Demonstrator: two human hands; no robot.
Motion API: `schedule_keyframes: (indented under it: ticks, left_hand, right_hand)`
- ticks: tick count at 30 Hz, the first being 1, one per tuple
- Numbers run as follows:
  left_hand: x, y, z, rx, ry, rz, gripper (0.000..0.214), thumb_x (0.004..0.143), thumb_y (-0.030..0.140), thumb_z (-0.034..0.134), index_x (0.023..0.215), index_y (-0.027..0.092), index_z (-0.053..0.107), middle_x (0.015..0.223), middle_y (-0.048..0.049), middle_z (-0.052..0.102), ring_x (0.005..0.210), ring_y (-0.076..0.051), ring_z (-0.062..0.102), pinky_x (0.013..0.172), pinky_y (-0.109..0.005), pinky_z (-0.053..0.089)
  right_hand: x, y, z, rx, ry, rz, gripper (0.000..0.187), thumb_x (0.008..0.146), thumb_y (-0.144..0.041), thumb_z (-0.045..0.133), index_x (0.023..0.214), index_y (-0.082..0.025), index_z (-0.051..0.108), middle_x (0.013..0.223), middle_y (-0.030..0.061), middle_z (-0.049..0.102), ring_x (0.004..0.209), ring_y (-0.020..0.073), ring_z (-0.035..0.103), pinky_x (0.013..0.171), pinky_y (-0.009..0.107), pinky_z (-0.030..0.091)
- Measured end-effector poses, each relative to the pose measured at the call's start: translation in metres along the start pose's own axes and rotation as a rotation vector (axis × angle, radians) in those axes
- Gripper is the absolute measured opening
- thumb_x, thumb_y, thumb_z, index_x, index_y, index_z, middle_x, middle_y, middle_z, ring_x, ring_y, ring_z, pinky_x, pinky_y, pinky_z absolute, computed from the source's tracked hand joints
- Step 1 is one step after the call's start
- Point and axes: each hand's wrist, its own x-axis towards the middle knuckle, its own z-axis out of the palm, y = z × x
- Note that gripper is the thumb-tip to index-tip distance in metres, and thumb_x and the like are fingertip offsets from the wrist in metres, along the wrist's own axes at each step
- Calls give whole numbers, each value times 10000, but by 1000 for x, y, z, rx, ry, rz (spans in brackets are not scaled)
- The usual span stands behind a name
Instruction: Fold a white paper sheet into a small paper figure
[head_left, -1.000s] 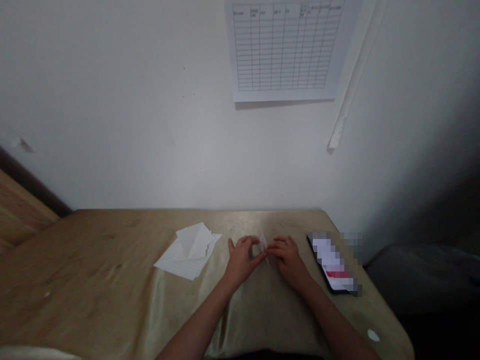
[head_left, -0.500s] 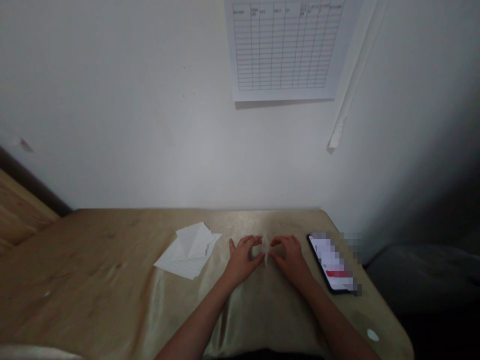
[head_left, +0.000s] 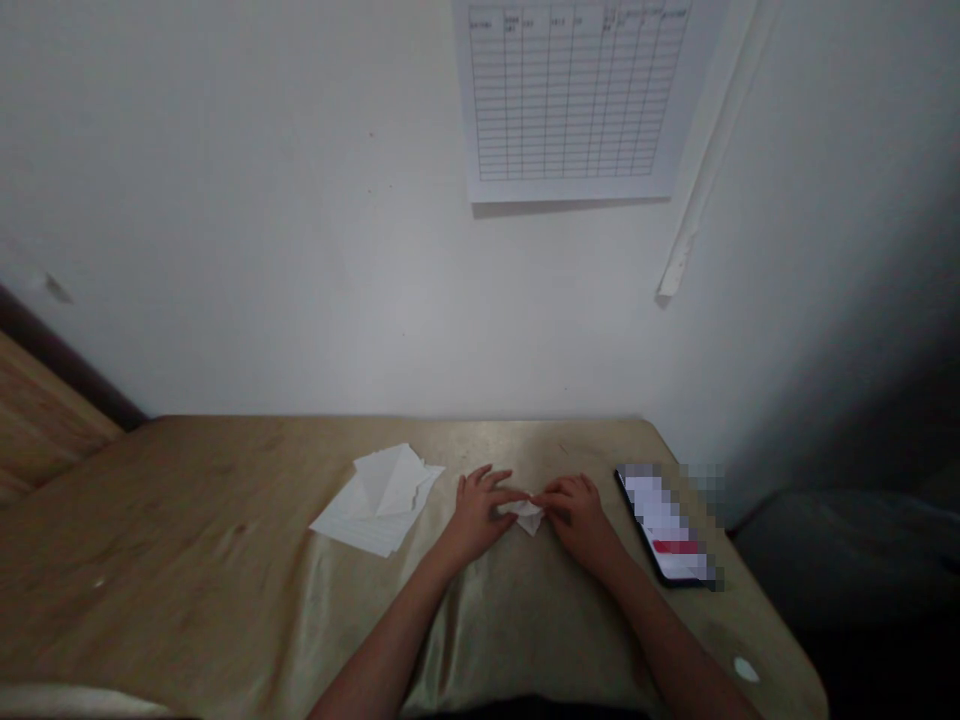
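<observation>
Between my two hands is a small folded piece of white paper (head_left: 529, 518), low over the table. My left hand (head_left: 480, 510) grips its left side between thumb and index finger, the other fingers spread upward. On the right side, my right hand (head_left: 576, 512) pinches the paper with its fingers curled in. The index fingertips of both hands meet near the paper's top edge and hide part of it. To the left of my left hand lies a loose stack of white paper sheets (head_left: 352, 525), with a creased, folded sheet (head_left: 390, 478) on top.
A smartphone (head_left: 664, 530) with a lit, partly blurred screen lies right of my right hand. The table (head_left: 187, 560) has a wrinkled tan cover and meets a white wall (head_left: 300, 250). A printed chart (head_left: 566, 110) hangs there. A small white scrap (head_left: 745, 669) sits near the right edge.
The folded paper has gone from standing narrow and upright to lying wider and flatter. My index fingers have come together over it, and my left hand's other fingers have spread.
</observation>
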Motion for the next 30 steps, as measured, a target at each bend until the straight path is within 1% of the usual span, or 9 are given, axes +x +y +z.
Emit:
schedule_keyframes:
  ticks: [3,7,9,11,14,19,25,30]
  left_hand:
    - [-1,0,-1,12,-9,9,471,775,159,754,1139,458,760,1467,-12,595,1434,-356,402,1177,-678,245]
    - [-4,4,-1,37,-28,2,473,764,143,734,1122,450,770,1478,-26,575,1454,-370,371,1183,-707,191]
    - [-5,5,0,40,-24,0,432,778,170,733,1107,447,775,1476,-24,571,1460,-370,358,1184,-716,171]
    - [-5,6,3,39,-3,-4,340,822,232,726,1087,439,780,1462,-22,578,1454,-361,362,1184,-717,168]
    - [-4,5,7,55,25,-6,258,858,314,731,1089,420,776,1445,-25,586,1430,-352,384,1181,-715,170]
    - [-3,5,10,71,46,-9,336,818,315,788,1135,422,766,1470,-33,558,1414,-360,386,1189,-685,198]
    - [-4,6,8,127,26,-34,422,811,363,793,1218,454,727,1569,-24,455,1436,-375,359,1203,-657,209]
    - [-4,7,6,151,21,-32,430,829,388,777,1244,472,707,1570,-3,459,1437,-364,365,1214,-633,219]
  right_hand:
    - [-1,0,-1,13,-11,-16,349,862,-96,585,1028,-333,780,1062,39,715,1085,234,605,1116,511,320]
    - [-2,0,1,8,-23,-8,352,835,-78,586,985,-325,786,1092,39,705,1119,243,591,1141,533,282]
    - [-2,0,1,6,-34,0,356,821,-79,585,989,-322,784,1105,40,700,1131,247,584,1151,548,267]
    - [-3,0,1,10,-48,9,363,819,-88,582,1011,-326,778,1121,39,693,1147,250,577,1166,566,240]
    - [-3,0,1,21,-60,17,335,848,-117,571,1012,-331,770,1139,34,682,1167,248,568,1186,590,192]
    - [-3,0,1,3,-33,46,216,897,-215,616,1023,-310,764,1134,50,671,1165,255,556,1179,571,221]
    - [-2,-3,0,-68,-52,93,258,884,-224,651,1102,-318,751,1179,52,654,1200,257,536,1176,537,248]
    - [-2,-6,-2,-126,-85,96,309,921,-231,616,1166,-376,736,1195,46,635,1196,244,536,1174,525,255]
